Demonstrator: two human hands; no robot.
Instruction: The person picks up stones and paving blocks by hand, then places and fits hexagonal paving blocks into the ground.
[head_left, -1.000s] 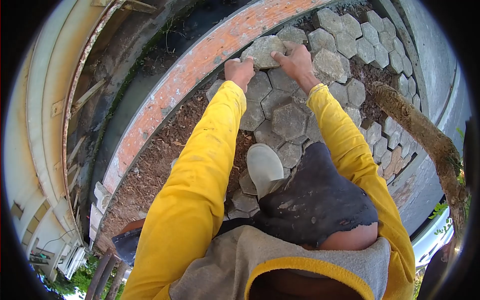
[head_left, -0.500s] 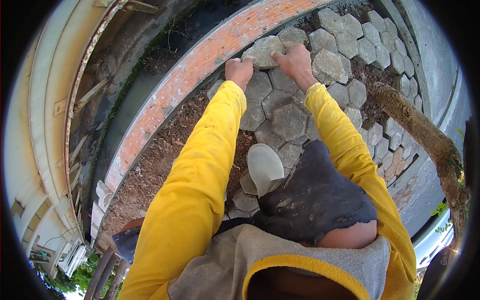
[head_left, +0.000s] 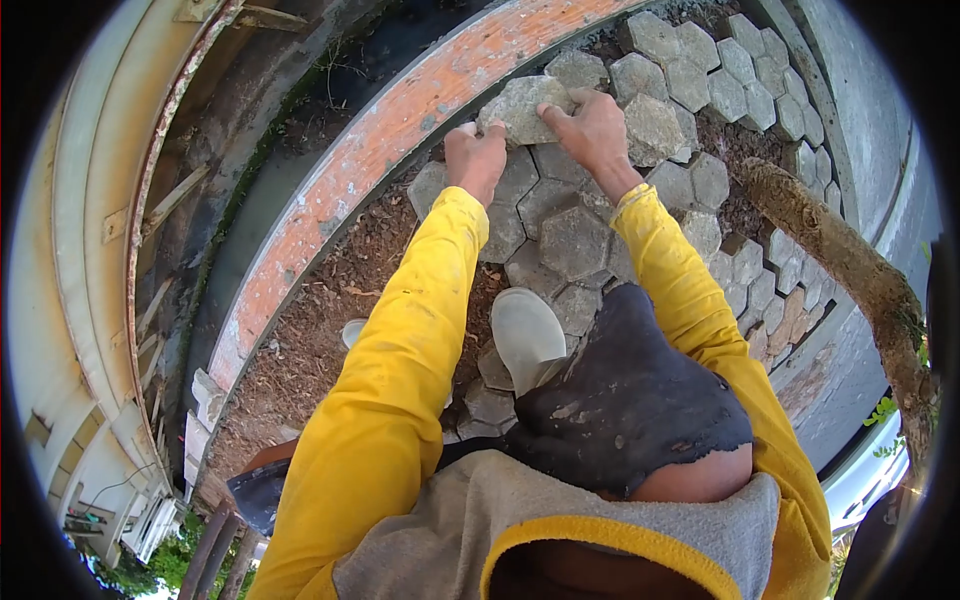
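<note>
A rough grey hexagonal paving block (head_left: 520,108) lies between my two hands, beside the orange-painted curb. My left hand (head_left: 476,158) grips its left lower edge, with the thumb at the near side. On its right side my right hand (head_left: 592,132) holds on, the thumb on top and the fingers curled at the far edge. Under and just below the block are grey hexagonal pavers (head_left: 516,175). Another loose block (head_left: 653,130) rests on the pavers to the right of my right hand. The block's underside is hidden.
The orange curb (head_left: 400,118) curves along the left, with a water channel (head_left: 250,215) beyond it. Bare soil (head_left: 325,310) lies inside the curb. A thick branch (head_left: 830,235) crosses the right side. My boot (head_left: 525,335) stands on the pavers; a raised block (head_left: 575,242) sits near it.
Both hands and the held block have shifted slightly; my left hand sits a little lower, its wrist turned. The grip on the block continues.
</note>
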